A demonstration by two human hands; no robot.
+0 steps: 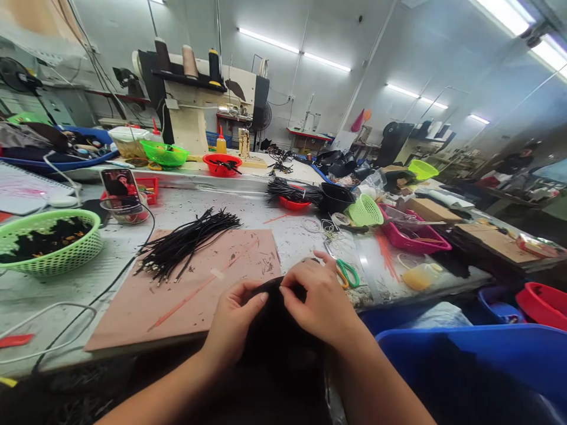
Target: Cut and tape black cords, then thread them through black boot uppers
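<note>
My left hand (237,316) and my right hand (316,298) are close together at the table's front edge. Both pinch a dark, soft-looking black piece (271,286) between thumb and fingers, and its lower part blends into the dark area below. Its exact kind cannot be made out. Beyond my hands, a bundle of thin black cords (190,242) with pale tips lies on a brown board (230,260). Scissors with green and orange handles (348,274) rest just past my right hand.
A green basket (48,260) with black pieces stands at left, near a phone (119,188) propped upright. A sewing machine (188,121) stands at the back. More black cords (292,192) lie over a red bowl. A large blue bin (469,339) sits at lower right.
</note>
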